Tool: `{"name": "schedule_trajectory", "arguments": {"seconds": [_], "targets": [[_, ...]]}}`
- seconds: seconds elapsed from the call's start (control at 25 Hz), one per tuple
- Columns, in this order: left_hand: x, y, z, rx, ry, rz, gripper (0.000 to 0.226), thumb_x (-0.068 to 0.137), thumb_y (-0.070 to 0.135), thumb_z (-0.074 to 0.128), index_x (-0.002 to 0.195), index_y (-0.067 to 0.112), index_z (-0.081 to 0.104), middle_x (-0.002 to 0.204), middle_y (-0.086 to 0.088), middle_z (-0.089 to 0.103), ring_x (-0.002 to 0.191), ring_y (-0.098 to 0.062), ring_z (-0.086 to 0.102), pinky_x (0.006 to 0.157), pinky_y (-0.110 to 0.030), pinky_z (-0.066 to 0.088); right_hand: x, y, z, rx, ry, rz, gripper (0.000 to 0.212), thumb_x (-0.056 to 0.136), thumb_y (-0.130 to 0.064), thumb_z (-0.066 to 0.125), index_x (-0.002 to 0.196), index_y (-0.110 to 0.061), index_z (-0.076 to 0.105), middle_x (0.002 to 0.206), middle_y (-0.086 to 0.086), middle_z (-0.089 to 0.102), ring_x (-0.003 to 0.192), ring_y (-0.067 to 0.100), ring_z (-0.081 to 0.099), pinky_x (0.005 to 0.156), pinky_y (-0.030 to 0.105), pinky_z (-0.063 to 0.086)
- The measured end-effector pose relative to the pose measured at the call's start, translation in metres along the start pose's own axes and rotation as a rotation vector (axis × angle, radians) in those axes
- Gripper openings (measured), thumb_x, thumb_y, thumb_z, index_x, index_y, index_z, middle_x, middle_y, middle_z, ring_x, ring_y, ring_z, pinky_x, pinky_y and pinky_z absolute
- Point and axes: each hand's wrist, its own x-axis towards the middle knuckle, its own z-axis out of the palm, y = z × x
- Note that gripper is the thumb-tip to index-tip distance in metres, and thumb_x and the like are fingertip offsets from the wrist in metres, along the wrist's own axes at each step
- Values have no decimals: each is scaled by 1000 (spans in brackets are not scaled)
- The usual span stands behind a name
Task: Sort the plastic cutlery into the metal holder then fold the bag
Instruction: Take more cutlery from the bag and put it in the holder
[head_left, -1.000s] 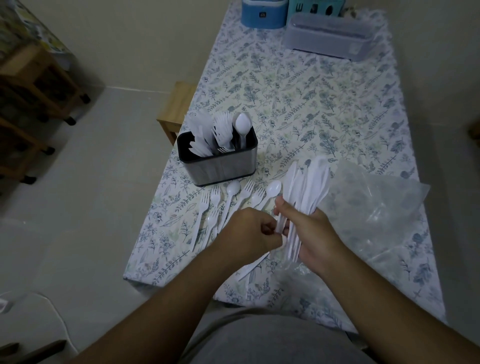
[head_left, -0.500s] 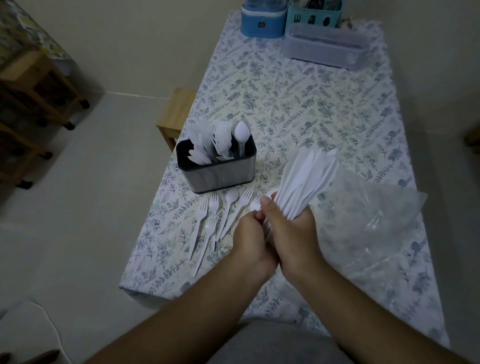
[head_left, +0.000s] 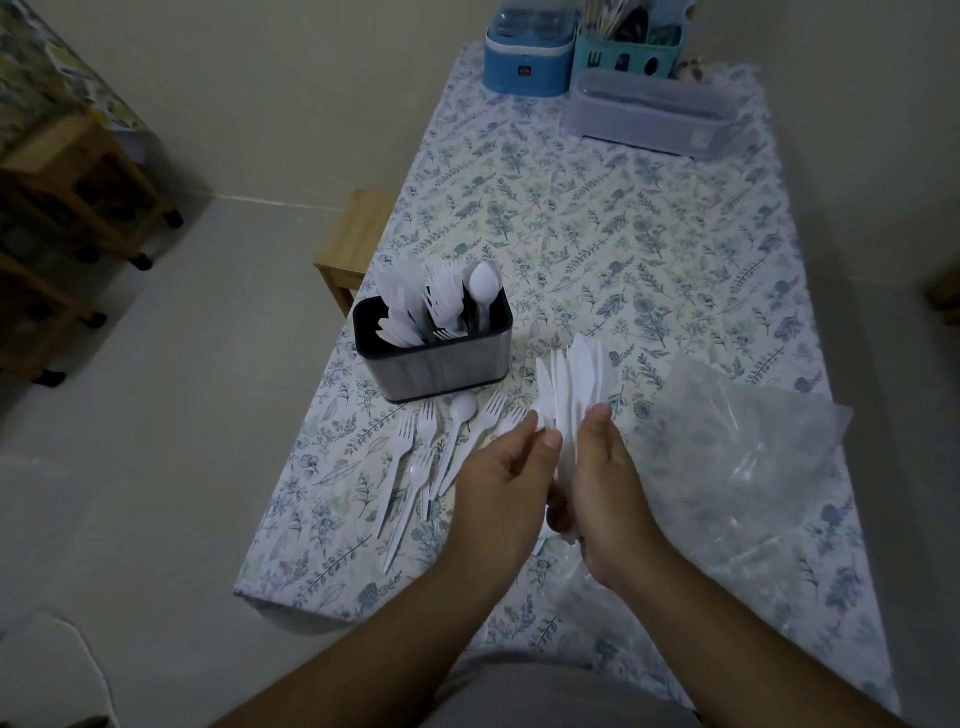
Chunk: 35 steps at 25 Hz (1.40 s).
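Covering the long table is a cloth (head_left: 597, 218) with small blue and green leaves on it. At the far end stand a blue box (head_left: 527, 65), a teal caddy (head_left: 631, 54) and a grey tub with a lid (head_left: 652, 117). A wooden stool (head_left: 353, 241) peeks out by the table's left side, and a wooden cart on wheels (head_left: 67, 208) stands on the pale floor further left.

The metal holder (head_left: 434, 356) sits near the left edge of the table. White knives, forks and one spoon stand up inside it. Just in front of it, loose forks and a spoon (head_left: 431, 452) lie flat on the cloth. The clear plastic bag (head_left: 748, 447) lies crumpled on the right side.

Both hands are close together over the table. The right hand (head_left: 605, 488) curls around a bunch of white knives (head_left: 571, 384), with the blades fanned out and pointing away from the person. The left hand (head_left: 501, 478) is right beside it, fingers bent, and its fingertips pinch the left side of the bunch.
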Motion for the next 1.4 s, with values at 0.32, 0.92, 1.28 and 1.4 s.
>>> {"name": "schedule_trajectory", "arguments": {"seconds": [0.32, 0.92, 1.28, 1.4], "targets": [[9, -7, -1, 161, 38, 174, 21, 98, 20, 61, 97, 35, 75, 82, 5, 74, 76, -9, 71, 72, -33, 60, 3, 6, 1, -126, 8, -147, 46, 108, -45, 30, 112, -20, 68, 93, 11, 74, 84, 16, 72, 79, 42, 60], [4, -19, -42, 312, 89, 298, 27, 97, 12, 64, 119, 25, 73, 98, 18, 76, 95, 2, 70, 83, -22, 57, -7, 2, 14, -299, -272, -203, 39, 109, -22, 39, 143, -34, 55, 123, -14, 68, 107, -6, 64, 89, 11, 48], [9, 6, -92, 325, 215, 408, 37, 96, 13, 66, 126, 34, 67, 104, 22, 73, 96, 10, 67, 79, -11, 53, -12, -31, 60, -400, -265, -343, 26, 103, -27, 53, 102, -46, 70, 94, -10, 77, 90, 3, 71, 75, 18, 53], [32, 47, -129, 363, 268, 535, 35, 95, 10, 66, 128, 22, 69, 103, 18, 74, 91, 12, 67, 77, -5, 48, -2, -67, 97, -263, -345, -406, 26, 100, -29, 60, 123, -35, 72, 109, -11, 77, 102, 3, 71, 89, 27, 57]]}}
